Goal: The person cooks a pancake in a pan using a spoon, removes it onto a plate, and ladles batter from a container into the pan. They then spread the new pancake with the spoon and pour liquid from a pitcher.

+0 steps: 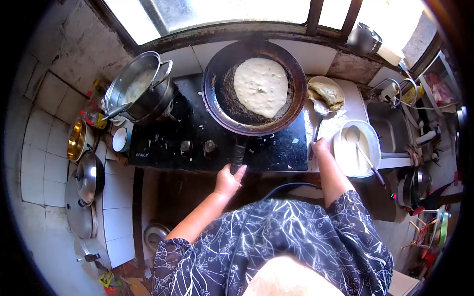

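Observation:
My left hand [229, 181] is closed around the dark handle of a frying pan [217, 111] on the black stove. A round, pale pancake [261, 86] with small specks lies in the pan, right of its middle. Its top looks wet and uncooked. My right hand [322, 147] grips the dark handle of a metal spatula [321, 108]. The spatula's head rests at the edge of a plate [323, 80] with folded, browned pancakes [327, 95]. Right beside this hand stands a white tub [376, 148] of pale batter, with a ladle [353, 134] lying in it.
A large steel pot [148, 101] stands on the stove's left [163, 148], a utensil handle sticking out. Bottles [94, 118], a small cup [120, 139] and a lidded pan [90, 177] line the left wall. The sink [390, 126] is at the right, under a window [222, 15].

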### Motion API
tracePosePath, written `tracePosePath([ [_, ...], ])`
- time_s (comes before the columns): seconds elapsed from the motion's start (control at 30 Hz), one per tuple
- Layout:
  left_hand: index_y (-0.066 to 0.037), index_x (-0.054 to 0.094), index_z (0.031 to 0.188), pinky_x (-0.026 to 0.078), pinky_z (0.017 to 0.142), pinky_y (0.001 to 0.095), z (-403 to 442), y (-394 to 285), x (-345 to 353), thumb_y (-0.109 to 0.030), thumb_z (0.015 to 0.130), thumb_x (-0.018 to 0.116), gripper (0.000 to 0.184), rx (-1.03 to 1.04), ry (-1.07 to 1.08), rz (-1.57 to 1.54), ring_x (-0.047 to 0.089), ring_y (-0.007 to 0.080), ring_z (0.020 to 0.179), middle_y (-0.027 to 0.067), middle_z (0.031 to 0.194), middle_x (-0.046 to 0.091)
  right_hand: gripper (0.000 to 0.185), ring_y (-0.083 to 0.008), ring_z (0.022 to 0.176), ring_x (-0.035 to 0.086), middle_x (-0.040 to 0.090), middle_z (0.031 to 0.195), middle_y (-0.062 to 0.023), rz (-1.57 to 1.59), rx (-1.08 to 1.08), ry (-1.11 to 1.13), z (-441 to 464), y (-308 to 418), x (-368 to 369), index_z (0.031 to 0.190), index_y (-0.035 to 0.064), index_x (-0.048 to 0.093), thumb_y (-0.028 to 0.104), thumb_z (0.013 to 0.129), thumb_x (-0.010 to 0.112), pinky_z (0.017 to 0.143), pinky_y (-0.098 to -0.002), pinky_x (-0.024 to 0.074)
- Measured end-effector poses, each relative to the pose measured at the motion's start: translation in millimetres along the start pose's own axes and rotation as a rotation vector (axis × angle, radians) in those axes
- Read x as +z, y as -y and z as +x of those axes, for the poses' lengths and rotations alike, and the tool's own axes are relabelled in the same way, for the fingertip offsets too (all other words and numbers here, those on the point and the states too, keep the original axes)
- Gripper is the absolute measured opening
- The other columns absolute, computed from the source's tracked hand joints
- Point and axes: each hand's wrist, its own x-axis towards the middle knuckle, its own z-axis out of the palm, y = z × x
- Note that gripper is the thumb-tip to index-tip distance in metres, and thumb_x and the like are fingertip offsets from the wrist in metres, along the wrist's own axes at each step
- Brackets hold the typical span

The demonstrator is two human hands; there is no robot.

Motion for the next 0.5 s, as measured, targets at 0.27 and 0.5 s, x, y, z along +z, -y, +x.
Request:
tracePosePath([
  [0.27,-0.004,0.049,0.079,0.044,0.042,0.0228,-2,-7,-4,-0.036,0.077,0.062,0.035,-0.031,0.051,-0.023,0.047,0.0084,0.045,0.0009,0.057,0.048,0.022,-0.0204,0.052,0.054,0.057,0.066,-0.0113,0.612,0.015,0.188,1,-17,-18,0.088,0.0033,0.051,0.024,0.081,0.051,0.044,-0.0328,0.0437],
  [0.5,-0.006,0.049,0.086,0.042,0.042,0.0240,-3,-31,-22,-0.020,0.081,0.059,0.019,-0.136,0.314,-0.252,0.047,0.0100,0.045,0.0013,0.060,0.049,0.010,-0.0096,0.038,0.035,0.045,0.053,-0.0026,0.878,-0.011,0.325,-49,-9,-91,0.076,0.0053,0.049,0.013,0.082,0.051,0.034,-0.0231,0.0285],
])
